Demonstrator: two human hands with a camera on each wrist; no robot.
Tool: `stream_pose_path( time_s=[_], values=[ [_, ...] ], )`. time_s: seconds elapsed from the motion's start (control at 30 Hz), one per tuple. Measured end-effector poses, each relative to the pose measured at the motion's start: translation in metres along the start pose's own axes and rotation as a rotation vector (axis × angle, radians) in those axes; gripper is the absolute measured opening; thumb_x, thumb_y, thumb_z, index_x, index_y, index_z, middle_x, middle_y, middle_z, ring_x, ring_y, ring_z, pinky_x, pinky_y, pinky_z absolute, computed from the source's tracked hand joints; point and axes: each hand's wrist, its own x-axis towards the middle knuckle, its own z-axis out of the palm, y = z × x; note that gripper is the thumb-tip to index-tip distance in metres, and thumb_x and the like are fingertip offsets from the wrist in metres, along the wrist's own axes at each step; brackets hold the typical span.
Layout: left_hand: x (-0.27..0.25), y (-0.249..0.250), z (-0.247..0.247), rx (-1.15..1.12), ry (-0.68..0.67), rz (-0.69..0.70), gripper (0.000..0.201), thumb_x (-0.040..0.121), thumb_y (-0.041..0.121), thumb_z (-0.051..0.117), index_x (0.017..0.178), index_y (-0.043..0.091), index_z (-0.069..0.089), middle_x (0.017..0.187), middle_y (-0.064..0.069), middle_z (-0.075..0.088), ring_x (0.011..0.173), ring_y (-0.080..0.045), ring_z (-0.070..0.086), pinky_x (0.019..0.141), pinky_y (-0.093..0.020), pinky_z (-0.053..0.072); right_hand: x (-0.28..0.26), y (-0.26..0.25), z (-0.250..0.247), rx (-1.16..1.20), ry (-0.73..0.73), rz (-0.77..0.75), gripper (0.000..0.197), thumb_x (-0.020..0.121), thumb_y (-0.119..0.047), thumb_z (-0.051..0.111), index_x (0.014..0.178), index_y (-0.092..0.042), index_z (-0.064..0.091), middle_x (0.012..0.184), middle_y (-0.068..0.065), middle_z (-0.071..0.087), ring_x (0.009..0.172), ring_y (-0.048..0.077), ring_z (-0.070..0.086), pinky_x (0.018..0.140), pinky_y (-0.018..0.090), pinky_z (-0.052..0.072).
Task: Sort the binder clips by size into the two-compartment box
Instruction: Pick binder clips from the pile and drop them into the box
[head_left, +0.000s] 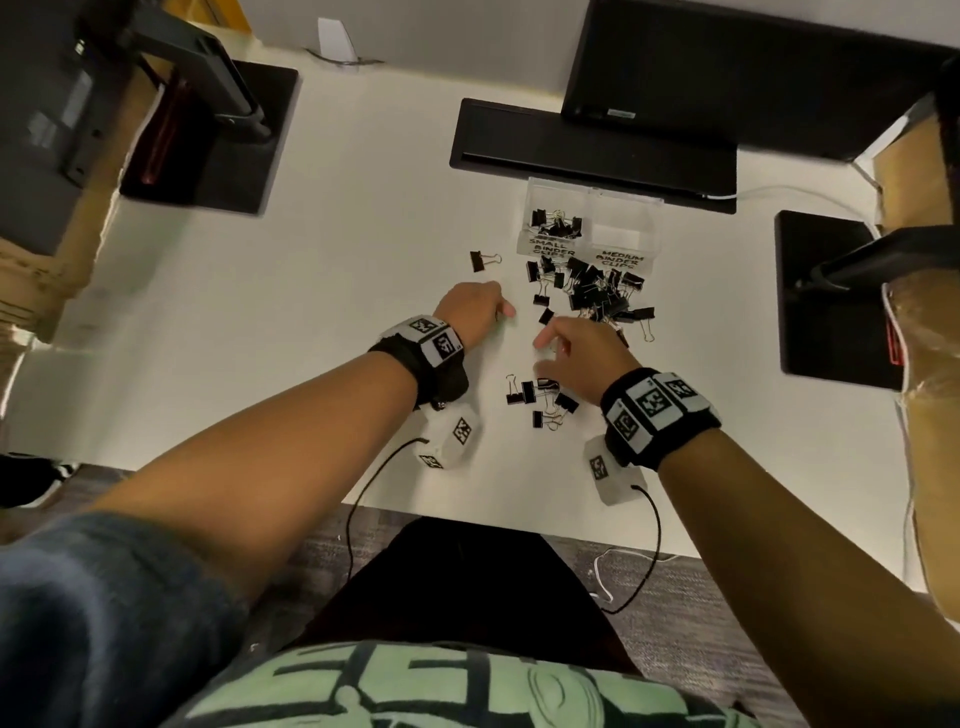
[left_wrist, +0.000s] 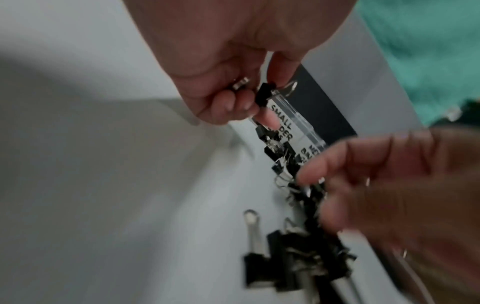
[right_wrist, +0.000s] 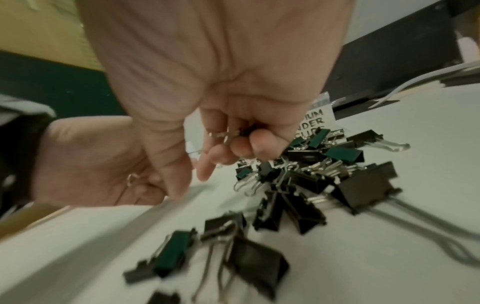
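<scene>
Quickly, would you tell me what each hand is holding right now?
Left hand: fingers curled, pinching a small binder clip.
Right hand: fingers curled around a binder clip.

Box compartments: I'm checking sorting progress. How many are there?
2. The small compartment, on the left, holds several clips; the medium compartment, on the right, looks empty, though glare may hide something.

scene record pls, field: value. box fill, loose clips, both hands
box: clear two-compartment box, far side of white desk
small compartment: several black clips
medium compartment: looks empty
main pile: mixed clips in front of box
near cluster: few clips near right wrist
stray clip: left of box
left hand: fingers curled round small clips
right hand: fingers curled round clips
</scene>
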Motion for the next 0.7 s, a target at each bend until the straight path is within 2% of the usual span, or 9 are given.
stream_pose_path(
  time_s=[0.07, 0.13, 0.23, 0.33, 0.43, 0.5, 0.57, 0.63, 0.7],
  values=[
    [-0.008, -0.001, -0.001, -0.370, -0.049, -0.161, 0.042, 0.093, 0.013, 0.028, 0.069, 0.007, 0.063, 0.065, -0.001, 0.049, 0.056, -0.016, 0.040, 0.056, -0.028, 0.035, -0.009, 0.004, 0.007, -0.078, -0.099, -0.052, 0.030, 0.079, -0.020, 0.072, 0.108, -0.019, 0.061, 0.074, -0.013, 0.044, 0.067, 0.003, 0.044, 0.063, 0.020, 0.037],
    [-0.013, -0.006, -0.002, -0.639, -0.067, -0.253, 0.039, 0.087, 0.015, 0.028, 0.062, 0.008, 0.058, 0.058, -0.003, 0.043, 0.047, -0.015, 0.034, 0.048, -0.024, 0.029, -0.015, 0.009, 0.016, -0.156, -0.143, -0.096, 0.039, 0.079, -0.023, 0.073, 0.114, -0.018, 0.059, 0.078, -0.014, 0.042, 0.071, 0.002, 0.041, 0.070, 0.020, 0.037],
    [-0.020, -0.009, -0.002, -0.717, -0.128, -0.295, 0.033, 0.085, 0.019, 0.030, 0.060, 0.010, 0.050, 0.058, -0.005, 0.046, 0.043, -0.015, 0.034, 0.041, -0.019, 0.028, -0.019, 0.014, 0.025, -0.178, -0.112, -0.116, 0.041, 0.079, -0.029, 0.073, 0.116, -0.020, 0.058, 0.087, -0.010, 0.044, 0.085, 0.010, 0.041, 0.076, 0.024, 0.036],
    [-0.026, -0.009, -0.002, -0.435, -0.174, -0.262, 0.031, 0.090, 0.020, 0.041, 0.061, 0.013, 0.051, 0.059, -0.003, 0.050, 0.045, -0.015, 0.038, 0.044, -0.021, 0.029, -0.018, 0.013, 0.026, -0.151, -0.040, -0.159, 0.027, 0.082, -0.026, 0.070, 0.106, -0.016, 0.062, 0.073, -0.015, 0.039, 0.072, 0.006, 0.040, 0.062, 0.015, 0.030],
    [-0.032, -0.016, 0.006, -0.044, -0.225, -0.101, 0.019, 0.086, 0.020, 0.056, 0.070, 0.009, 0.059, 0.064, -0.003, 0.050, 0.055, -0.015, 0.043, 0.054, -0.023, 0.036, -0.014, 0.012, 0.023, -0.059, 0.017, -0.117, 0.017, 0.082, -0.018, 0.070, 0.097, -0.014, 0.062, 0.065, -0.016, 0.037, 0.058, -0.001, 0.035, 0.054, 0.015, 0.026],
    [-0.037, -0.022, 0.010, 0.169, -0.238, 0.030, 0.012, 0.083, 0.023, 0.064, 0.078, 0.013, 0.061, 0.073, 0.001, 0.055, 0.066, -0.013, 0.049, 0.064, -0.026, 0.042, -0.010, 0.014, 0.022, 0.011, 0.047, -0.082, 0.016, 0.081, -0.016, 0.069, 0.094, -0.013, 0.060, 0.066, -0.015, 0.040, 0.058, 0.001, 0.038, 0.057, 0.020, 0.032],
    [-0.046, -0.025, 0.013, 0.326, -0.264, 0.135, 0.013, 0.081, 0.024, 0.068, 0.090, 0.018, 0.061, 0.072, 0.005, 0.051, 0.065, -0.011, 0.048, 0.062, -0.025, 0.041, -0.007, 0.018, 0.022, 0.055, 0.087, -0.069, 0.015, 0.082, -0.015, 0.068, 0.094, -0.012, 0.060, 0.068, -0.014, 0.041, 0.060, 0.003, 0.039, 0.060, 0.022, 0.035],
    [-0.051, -0.027, 0.016, 0.459, -0.298, 0.222, 0.025, 0.082, 0.026, 0.067, 0.106, 0.023, 0.059, 0.071, 0.005, 0.049, 0.063, -0.012, 0.046, 0.057, -0.025, 0.039, -0.005, 0.019, 0.019, 0.088, 0.141, -0.057, 0.014, 0.084, -0.016, 0.066, 0.097, -0.013, 0.060, 0.069, -0.014, 0.040, 0.062, 0.004, 0.040, 0.062, 0.022, 0.036],
    [-0.051, -0.028, 0.019, 0.593, -0.322, 0.260, 0.031, 0.084, 0.029, 0.063, 0.114, 0.026, 0.055, 0.076, 0.003, 0.050, 0.070, -0.014, 0.049, 0.060, -0.025, 0.038, -0.006, 0.020, 0.015, 0.103, 0.203, -0.051, 0.016, 0.087, -0.017, 0.063, 0.101, -0.014, 0.060, 0.071, -0.015, 0.042, 0.068, 0.009, 0.045, 0.067, 0.023, 0.040]
  ],
)
